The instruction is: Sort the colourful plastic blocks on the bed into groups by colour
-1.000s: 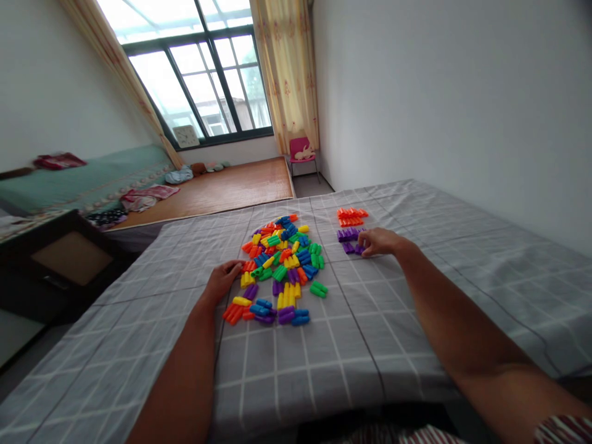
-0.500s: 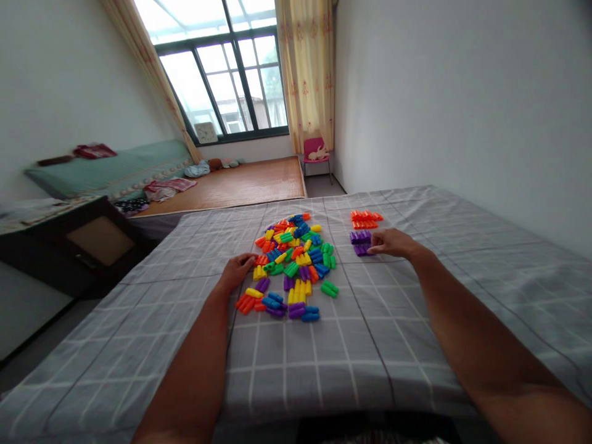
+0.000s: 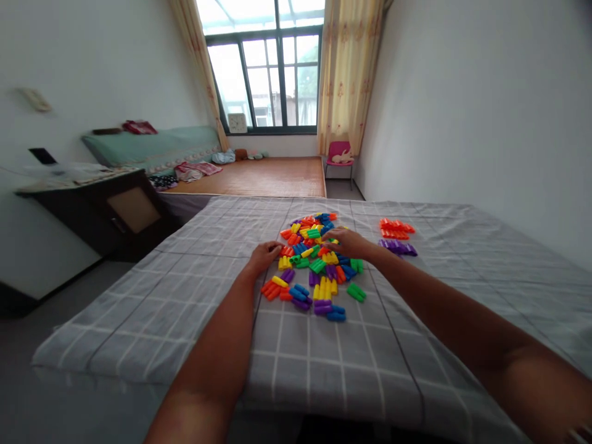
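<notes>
A mixed pile of orange, yellow, green, blue and purple plastic pieces (image 3: 318,265) lies on the grey checked cloth. My left hand (image 3: 267,254) rests at the pile's left edge, fingertips touching an orange piece (image 3: 287,251); whether it grips the piece is unclear. Over the upper right of the pile is my right hand (image 3: 342,242), fingers reaching down among the pieces, its grasp hidden. Right of the pile, orange pieces (image 3: 396,229) lie grouped in rows, with purple pieces (image 3: 398,248) lined up just below them.
The checked cloth (image 3: 185,320) covers the surface under the pieces. Beyond it stand a bed with a brown mat (image 3: 277,176), a dark cabinet (image 3: 124,213) at the left and a pink chair (image 3: 340,154). A white wall runs along the right.
My right hand has moved left from the purple pieces to the pile. The purple pieces, partly covered before, show in full. My left hand stays at the pile's edge. The view has turned left.
</notes>
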A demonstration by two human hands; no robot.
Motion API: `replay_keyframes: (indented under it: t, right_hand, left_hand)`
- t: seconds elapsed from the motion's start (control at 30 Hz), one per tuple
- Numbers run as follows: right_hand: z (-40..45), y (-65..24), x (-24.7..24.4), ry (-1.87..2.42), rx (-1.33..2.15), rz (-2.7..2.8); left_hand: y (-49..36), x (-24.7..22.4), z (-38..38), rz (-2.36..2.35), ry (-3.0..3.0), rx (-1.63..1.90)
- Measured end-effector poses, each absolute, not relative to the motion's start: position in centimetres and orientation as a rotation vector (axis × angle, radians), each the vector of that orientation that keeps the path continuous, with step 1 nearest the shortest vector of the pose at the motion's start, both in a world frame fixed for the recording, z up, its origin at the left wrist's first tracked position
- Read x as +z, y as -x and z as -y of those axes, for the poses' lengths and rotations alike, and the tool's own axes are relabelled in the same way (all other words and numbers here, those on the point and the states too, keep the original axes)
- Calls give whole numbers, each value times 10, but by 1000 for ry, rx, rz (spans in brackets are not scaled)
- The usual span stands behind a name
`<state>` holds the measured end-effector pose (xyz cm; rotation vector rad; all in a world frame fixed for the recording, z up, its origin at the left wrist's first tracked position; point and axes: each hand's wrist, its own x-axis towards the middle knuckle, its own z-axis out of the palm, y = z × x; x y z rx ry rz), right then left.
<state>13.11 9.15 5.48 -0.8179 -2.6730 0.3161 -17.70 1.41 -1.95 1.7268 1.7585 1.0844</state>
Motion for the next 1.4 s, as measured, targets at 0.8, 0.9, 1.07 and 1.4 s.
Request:
replay_keyframes:
  t: [0.8,0.9,1.07,1.4]
  right_hand:
    - [-80,-118,46,242,759,2864]
    - [-95,-122,44,488,743,2851]
    - [-133,-87,46,882,431,2633]
    - [-191,0,25,1153,243,2689]
  left_hand:
    - [172,-16,-12,-1917,-1849,1202]
    - [169,-15,-12,-1964,-1867,1151]
    - [168,-13,-11,-2019,-1875,1143]
    - [175,-22,-16,-1981,-1826,1175]
